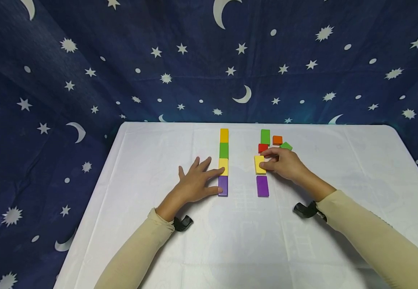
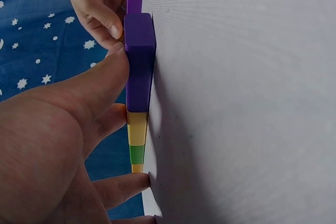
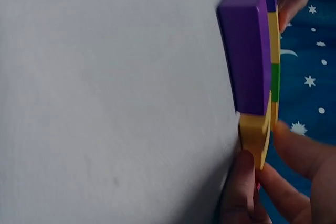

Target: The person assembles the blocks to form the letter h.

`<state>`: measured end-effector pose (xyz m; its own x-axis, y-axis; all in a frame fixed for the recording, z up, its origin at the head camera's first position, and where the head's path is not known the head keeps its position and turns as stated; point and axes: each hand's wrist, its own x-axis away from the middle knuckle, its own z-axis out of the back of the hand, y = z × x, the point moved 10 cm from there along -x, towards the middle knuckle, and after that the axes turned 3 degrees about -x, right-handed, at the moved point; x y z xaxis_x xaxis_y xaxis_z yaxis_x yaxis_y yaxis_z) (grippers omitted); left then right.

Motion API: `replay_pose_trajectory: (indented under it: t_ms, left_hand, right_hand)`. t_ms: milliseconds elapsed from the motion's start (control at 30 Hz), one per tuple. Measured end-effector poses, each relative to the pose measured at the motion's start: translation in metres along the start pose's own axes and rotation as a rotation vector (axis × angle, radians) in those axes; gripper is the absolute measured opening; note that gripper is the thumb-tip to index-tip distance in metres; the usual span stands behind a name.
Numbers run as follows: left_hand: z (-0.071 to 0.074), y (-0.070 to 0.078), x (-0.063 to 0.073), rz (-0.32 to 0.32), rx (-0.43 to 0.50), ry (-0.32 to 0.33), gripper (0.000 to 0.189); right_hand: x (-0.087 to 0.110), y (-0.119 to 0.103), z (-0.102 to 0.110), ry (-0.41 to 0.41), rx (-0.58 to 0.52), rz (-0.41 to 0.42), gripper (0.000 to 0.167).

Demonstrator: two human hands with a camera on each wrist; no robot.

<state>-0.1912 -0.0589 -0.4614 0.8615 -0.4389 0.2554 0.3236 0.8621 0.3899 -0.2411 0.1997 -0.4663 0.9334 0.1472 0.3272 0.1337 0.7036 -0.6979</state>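
Note:
My left hand (image 1: 196,182) lies with its fingers spread beside a straight column of blocks. Its thumb touches the purple block (image 1: 223,186) at the near end, and the index finger rests on the pale yellow block (image 1: 223,163) above it. Farther up the column come a green block (image 1: 224,150) and an orange-yellow block (image 1: 224,135). My right hand (image 1: 285,163) pinches another yellow block (image 3: 254,132), slightly tilted, between thumb and fingers. Just below that one lies a second purple block (image 1: 262,186), a small gap apart. A red block (image 1: 262,148) sits right by the right fingertips.
Beyond the right hand lie a green block (image 1: 265,137), an orange block (image 1: 277,140) and a green piece (image 1: 286,146) partly hidden by the hand. All rest on a white-covered table (image 1: 245,241). A dark blue star-patterned cloth (image 1: 194,88) hangs behind the table's far edge.

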Motion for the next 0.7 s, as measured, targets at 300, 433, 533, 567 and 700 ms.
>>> replay_pose_trajectory:
  t_ms: [300,433,533,567,700]
  left_hand:
    - [-0.0001,-0.0002,-0.0008,-0.001,0.000,0.009,0.066]
    - [-0.0001,-0.0002,-0.0003,0.001,0.000,0.006,0.066]
    - [0.0002,0.0000,0.0002,0.002,-0.001,0.004,0.067]
    - [0.0002,0.0000,0.0002,0.002,-0.002,0.004,0.067]
    - [0.0010,0.0009,0.0006,-0.001,-0.004,0.008,0.067]
  right_hand:
    - [-0.0006,0.0019,-0.0039,-0.093,-0.023,0.045,0.052]
    - [-0.0004,0.0039,-0.0043,-0.095,-0.041,0.042,0.051]
    - [-0.0005,0.0048,-0.0042,-0.092,-0.049,0.047,0.051]
    - [-0.0006,0.0049,-0.0042,-0.092,-0.051,0.050,0.050]
    - [-0.0002,0.0048,-0.0037,-0.087,-0.041,0.055,0.050]
